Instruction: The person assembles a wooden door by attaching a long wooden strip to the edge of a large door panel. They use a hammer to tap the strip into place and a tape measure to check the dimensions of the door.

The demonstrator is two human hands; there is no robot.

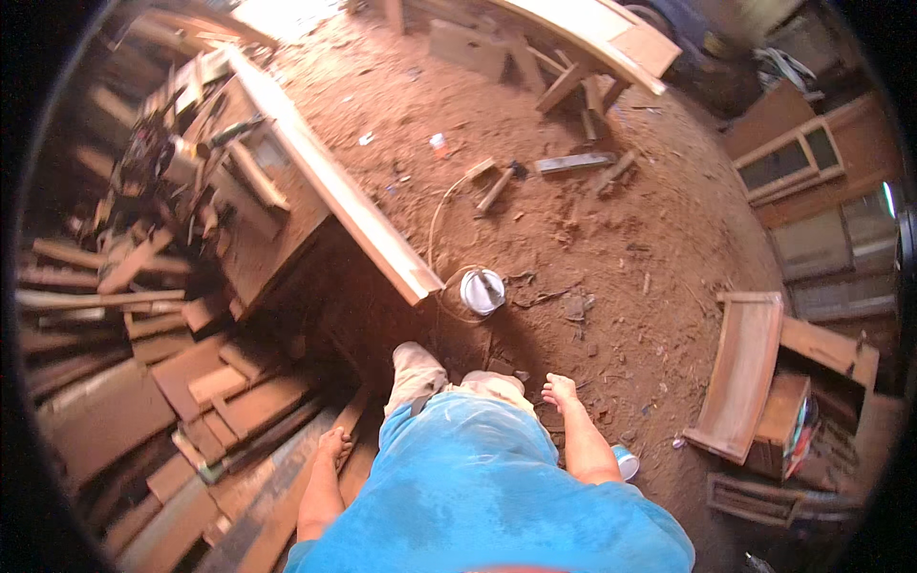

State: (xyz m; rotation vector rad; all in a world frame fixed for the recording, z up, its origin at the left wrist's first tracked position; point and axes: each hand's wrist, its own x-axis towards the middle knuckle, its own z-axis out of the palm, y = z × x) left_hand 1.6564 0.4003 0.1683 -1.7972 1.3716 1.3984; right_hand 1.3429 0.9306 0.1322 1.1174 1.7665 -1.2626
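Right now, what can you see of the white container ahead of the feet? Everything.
The white container is round and looks like plastic. It seems upright on the dirt floor, just right of the long board's near end. A dark, narrow object shows at its top; whether inside is unclear. A thin cord curves beside it, contact uncertain. Neither the left hand nor right hand touches it.

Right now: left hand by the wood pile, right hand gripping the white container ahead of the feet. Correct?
No: in the head view the right hand is apart from the white container. The left hand is by the wood pile, yes.
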